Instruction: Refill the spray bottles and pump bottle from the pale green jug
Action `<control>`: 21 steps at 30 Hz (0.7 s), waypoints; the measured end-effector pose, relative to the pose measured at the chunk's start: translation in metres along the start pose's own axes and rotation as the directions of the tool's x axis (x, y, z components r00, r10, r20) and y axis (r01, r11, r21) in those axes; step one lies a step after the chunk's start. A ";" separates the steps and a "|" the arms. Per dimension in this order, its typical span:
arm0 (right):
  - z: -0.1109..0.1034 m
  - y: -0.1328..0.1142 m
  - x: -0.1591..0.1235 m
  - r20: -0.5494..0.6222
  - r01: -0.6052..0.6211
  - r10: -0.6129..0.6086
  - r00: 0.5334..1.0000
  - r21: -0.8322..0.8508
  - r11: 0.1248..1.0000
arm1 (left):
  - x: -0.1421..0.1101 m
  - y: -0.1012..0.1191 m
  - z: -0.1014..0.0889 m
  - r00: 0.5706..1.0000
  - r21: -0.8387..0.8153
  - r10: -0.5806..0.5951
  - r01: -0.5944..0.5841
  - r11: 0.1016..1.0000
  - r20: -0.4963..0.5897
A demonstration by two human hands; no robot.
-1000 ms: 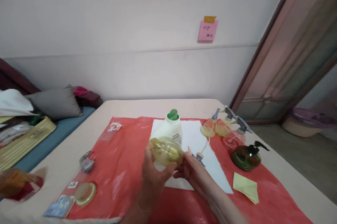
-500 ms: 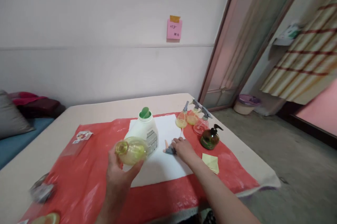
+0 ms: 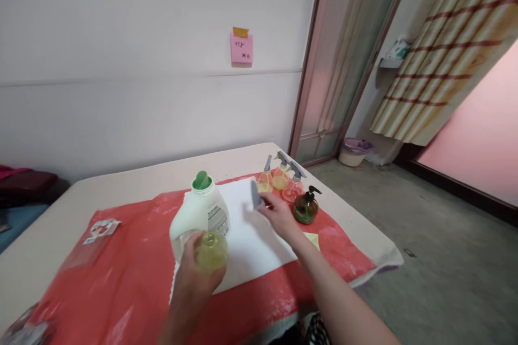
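Note:
My left hand (image 3: 192, 277) is wrapped round a clear yellow bottle (image 3: 213, 255) with an uncapped neck, held upright over the white sheet (image 3: 243, 248). Between the fingers of my right hand (image 3: 280, 216) is a grey trigger spray head (image 3: 255, 194), lifted above the sheet. Close behind the bottle stands a large white detergent jug (image 3: 194, 212) with a green open mouth, partly covered by my left hand. Beyond my right hand are a yellow spray bottle (image 3: 265, 180), another yellow one (image 3: 280, 176) and a pink one (image 3: 292, 190).
A dark green pump bottle (image 3: 306, 210) stands right of my right hand, with yellow paper (image 3: 312, 239) partly behind my forearm. Red plastic sheeting (image 3: 133, 248) covers part of the table. A printed plastic bag (image 3: 101, 230) lies at left. The table's right edge drops to the floor.
My right hand has raised the spray head off the white sheet. My left hand has turned the bottle from tilted to upright. The view has shifted to the right.

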State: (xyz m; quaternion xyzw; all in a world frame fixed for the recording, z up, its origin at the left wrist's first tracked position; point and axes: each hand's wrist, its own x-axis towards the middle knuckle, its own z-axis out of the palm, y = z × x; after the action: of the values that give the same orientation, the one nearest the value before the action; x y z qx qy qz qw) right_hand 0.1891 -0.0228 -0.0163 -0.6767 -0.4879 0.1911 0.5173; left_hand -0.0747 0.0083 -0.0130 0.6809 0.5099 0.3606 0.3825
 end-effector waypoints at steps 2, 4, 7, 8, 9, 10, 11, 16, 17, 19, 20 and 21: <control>-0.014 -0.009 -0.005 -0.116 -0.003 0.035 0.993 0.266 0.964 | -0.003 -0.006 0.014 0.996 0.057 0.007 -0.012 0.998 0.085; -0.025 -0.016 -0.010 -0.189 0.008 0.097 0.977 0.487 0.873 | -0.005 -0.014 0.026 0.991 0.120 0.022 -0.038 0.992 0.133; -0.032 -0.026 -0.014 -0.218 0.019 0.189 0.957 0.704 0.710 | -0.005 -0.025 0.039 0.990 0.193 0.050 -0.076 0.978 0.133; -0.031 -0.029 -0.015 -0.210 0.017 0.213 0.954 0.749 0.662 | -0.004 -0.026 0.041 0.988 0.206 0.048 -0.078 0.976 0.145; -0.030 -0.032 -0.016 -0.198 0.013 0.231 0.953 0.785 0.620 | -0.003 -0.027 0.042 0.986 0.217 0.037 -0.072 0.974 0.163; -0.028 -0.035 -0.016 -0.185 0.008 0.244 0.952 0.812 0.584 | -0.002 -0.027 0.042 0.983 0.230 0.017 -0.060 0.971 0.184; -0.026 -0.037 -0.016 -0.172 0.003 0.252 0.952 0.831 0.556 | -0.001 -0.026 0.042 0.979 0.241 -0.001 -0.049 0.969 0.202; -0.015 -0.049 -0.020 -0.115 -0.022 0.237 0.965 0.860 0.510 | 0.001 -0.021 0.040 0.980 0.268 0.034 -0.088 0.959 0.198; -0.013 -0.051 -0.022 -0.106 -0.027 0.227 0.968 0.858 0.514 | 0.000 -0.021 0.040 0.978 0.271 0.044 -0.101 0.957 0.206; -0.008 -0.054 -0.025 -0.086 -0.034 0.202 0.975 0.849 0.528 | -0.002 -0.021 0.041 0.971 0.273 0.060 -0.124 0.954 0.233; -0.004 -0.056 -0.027 -0.075 -0.038 0.186 0.980 0.841 0.540 | -0.003 -0.020 0.041 0.970 0.270 0.070 -0.134 0.953 0.234; -0.001 -0.057 -0.029 -0.062 -0.042 0.169 0.984 0.833 0.552 | -0.004 -0.019 0.041 0.972 0.266 0.081 -0.141 0.954 0.222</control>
State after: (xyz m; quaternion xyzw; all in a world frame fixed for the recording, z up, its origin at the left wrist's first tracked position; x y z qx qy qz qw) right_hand 0.1500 -0.0489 0.0271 -0.3936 -0.2630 0.3824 0.7935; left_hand -0.0475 0.0016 -0.0488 0.7900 0.4735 0.2324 0.3126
